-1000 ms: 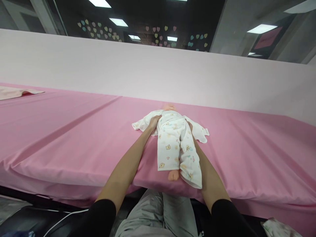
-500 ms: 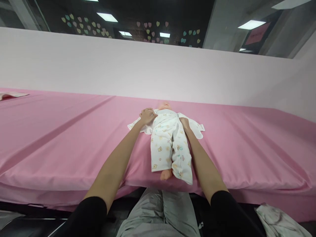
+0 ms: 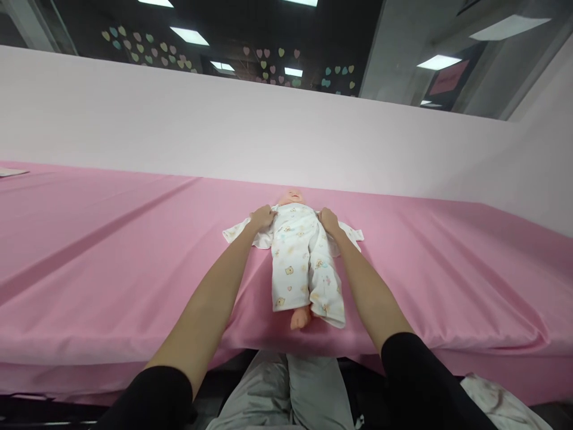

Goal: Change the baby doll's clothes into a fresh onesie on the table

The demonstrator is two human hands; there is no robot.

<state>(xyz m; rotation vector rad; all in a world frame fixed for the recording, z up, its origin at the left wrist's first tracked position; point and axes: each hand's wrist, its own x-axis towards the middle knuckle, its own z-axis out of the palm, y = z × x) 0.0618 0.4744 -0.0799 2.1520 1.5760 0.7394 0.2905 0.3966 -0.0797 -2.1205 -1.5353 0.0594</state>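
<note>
A baby doll (image 3: 294, 196) lies on its back on the pink-covered surface, its head away from me. White baby pants (image 3: 290, 254) printed with small bears cover it from the chest down. One bare foot (image 3: 300, 318) shows below a pant leg; the other foot is hidden. A white top (image 3: 237, 230) spreads out on both sides of the pants. My left hand (image 3: 264, 216) is closed on the left edge of the waistband. On the opposite edge, my right hand (image 3: 329, 220) pinches the waistband.
The pink sheet (image 3: 134, 269) has creases and hangs over the front edge. Behind it rises a white wall (image 3: 179, 125) under a dark window. A pale cloth (image 3: 499, 403) lies low at the right, and a flat pale item (image 3: 11, 172) at far left.
My left hand has gone from loosely spread fingers to a closed grip at the waistband. My right hand has moved slightly up along its side. The doll's face shows more.
</note>
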